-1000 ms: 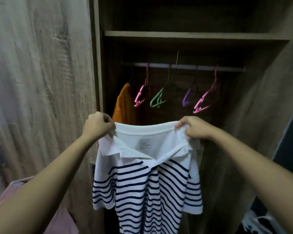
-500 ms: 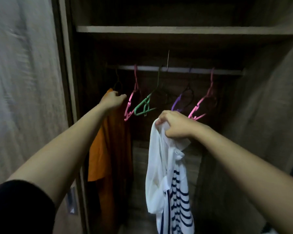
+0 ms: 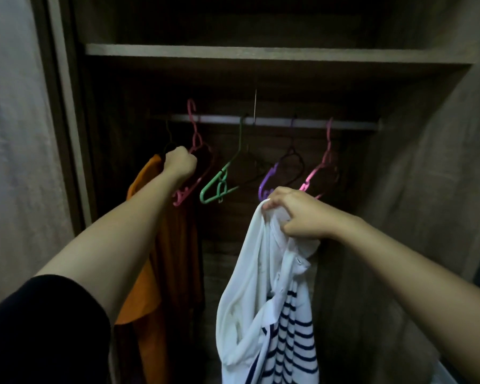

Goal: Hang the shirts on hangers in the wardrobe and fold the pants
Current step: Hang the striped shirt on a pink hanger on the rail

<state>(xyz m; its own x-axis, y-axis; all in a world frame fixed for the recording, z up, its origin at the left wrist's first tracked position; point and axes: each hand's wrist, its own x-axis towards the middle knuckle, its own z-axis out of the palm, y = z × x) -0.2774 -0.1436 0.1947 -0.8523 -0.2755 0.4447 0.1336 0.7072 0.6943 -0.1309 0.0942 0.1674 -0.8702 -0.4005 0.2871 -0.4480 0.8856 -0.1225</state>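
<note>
My right hand (image 3: 299, 214) grips the bunched collar of a white shirt with navy stripes (image 3: 263, 309), which hangs down in front of the open wardrobe. My left hand (image 3: 179, 162) is closed around the left pink hanger (image 3: 196, 139), whose hook is lifted above the metal rail (image 3: 275, 123). An orange shirt (image 3: 155, 245) hangs at the rail's left end, behind my left forearm. Still on the rail are a green hanger (image 3: 219, 187), a purple hanger (image 3: 272, 176) and a second pink hanger (image 3: 323, 164).
A wooden shelf (image 3: 261, 52) runs above the rail. The wardrobe's door frame (image 3: 67, 120) stands at the left and its side wall (image 3: 427, 189) at the right. A pale object sits on the floor at the bottom right corner.
My left hand let go of the shirt, reached up and closed on the left pink hanger, lifting its hook above the rail. The shirt now hangs bunched from my right hand alone.
</note>
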